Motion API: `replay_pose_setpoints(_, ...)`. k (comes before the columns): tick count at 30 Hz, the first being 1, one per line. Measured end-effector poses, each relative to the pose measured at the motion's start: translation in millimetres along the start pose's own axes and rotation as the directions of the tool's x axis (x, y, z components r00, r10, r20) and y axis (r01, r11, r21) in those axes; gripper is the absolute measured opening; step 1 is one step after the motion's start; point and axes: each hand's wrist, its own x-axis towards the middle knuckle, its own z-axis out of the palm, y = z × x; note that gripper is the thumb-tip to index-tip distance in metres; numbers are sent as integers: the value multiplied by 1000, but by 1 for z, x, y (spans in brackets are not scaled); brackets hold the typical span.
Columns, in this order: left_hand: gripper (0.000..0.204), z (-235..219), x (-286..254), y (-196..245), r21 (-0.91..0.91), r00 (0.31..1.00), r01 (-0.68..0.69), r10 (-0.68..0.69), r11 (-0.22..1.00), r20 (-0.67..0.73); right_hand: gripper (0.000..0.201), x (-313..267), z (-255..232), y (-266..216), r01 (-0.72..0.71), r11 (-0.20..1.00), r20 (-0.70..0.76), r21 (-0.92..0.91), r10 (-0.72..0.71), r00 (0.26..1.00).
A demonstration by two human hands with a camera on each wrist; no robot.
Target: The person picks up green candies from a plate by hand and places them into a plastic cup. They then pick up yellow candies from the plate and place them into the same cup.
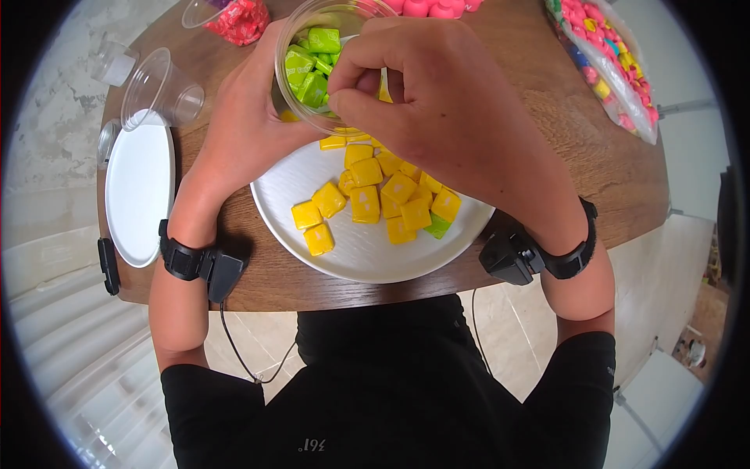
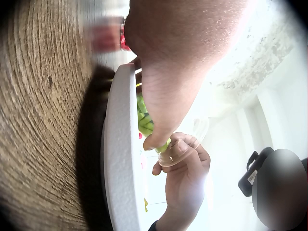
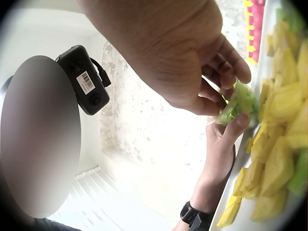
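Note:
My left hand point(image 1: 242, 117) grips a clear plastic cup point(image 1: 283, 94) from its side, tilted over the far part of a round white plate point(image 1: 285, 180). Green wrapped candies point(image 1: 312, 87) fill the cup's lower part. At its mouth is my right hand point(image 1: 437, 102), fingers curled and fingertips inside the rim, thumb close against the green candies. I cannot tell whether those fingertips pinch one. Yellow wrapped candies point(image 1: 365, 205) lie in a loose heap on the plate, with one green candy point(image 1: 438, 226) at the heap's near right. In the right wrist view, the left thumb point(image 3: 238, 124) presses the cup's outside.
On the left are a clear cup point(image 1: 160, 90) on its side, an oval white plate point(image 1: 141, 191) and a small clear container point(image 1: 117, 69). Red wrapped candies point(image 1: 241, 22) and pink pieces point(image 1: 430, 8) sit at the back. A bag of colourful pieces point(image 1: 609, 62) lies at right.

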Motion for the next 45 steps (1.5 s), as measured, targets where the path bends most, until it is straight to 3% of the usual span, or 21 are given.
replay_pose_setpoints(2,87,0,0,0,4,1000,-6,6,1000,-3,17,0,0,1,60,995,-29,-77,-62,998)
replay_pose_setpoints(4,87,0,0,1,7,1000,-12,12,1000,-6,17,-1,-1,-2,-2,999,1,41,2,1000)
replay_pose_setpoints(7,88,0,0,0,-5,1000,-16,16,1000,-6,17,0,-2,-4,-32,997,3,66,32,999)
replay_pose_setpoints(10,88,0,0,-1,0,1000,-2,2,1000,6,17,1,-22,-4,31,988,60,154,-41,997)
replay_pose_setpoints(13,88,1,0,0,-1,1000,-14,14,1000,-2,17,-2,4,3,20,995,-43,97,-16,999)
replay_pose_setpoints(20,84,0,0,1,1,1000,-10,10,1000,0,18,1,-3,-5,-53,995,18,81,51,999)
replay_pose_setpoints(22,79,0,0,2,-6,1000,-2,2,1000,9,19,0,-2,-2,18,995,31,-97,-15,999)
replay_pose_setpoints(23,80,0,0,2,-15,1000,-2,2,1000,10,19,-1,0,0,18,995,31,-97,-15,999)
replay_pose_setpoints(25,81,-1,1,3,-24,1000,-1,2,1000,12,20,-2,4,4,21,997,-25,79,-19,1000)
replay_pose_setpoints(34,83,-1,-2,-7,-10,999,52,-51,999,17,14,-3,0,2,30,999,31,-19,-29,999)
replay_pose_setpoints(39,83,2,0,-3,38,1000,1,0,999,-23,14,-3,-2,0,-2,1000,55,-10,2,999)
replay_pose_setpoints(45,85,-1,0,-4,45,999,38,-38,998,10,15,-1,-2,-3,-24,999,28,26,23,999)
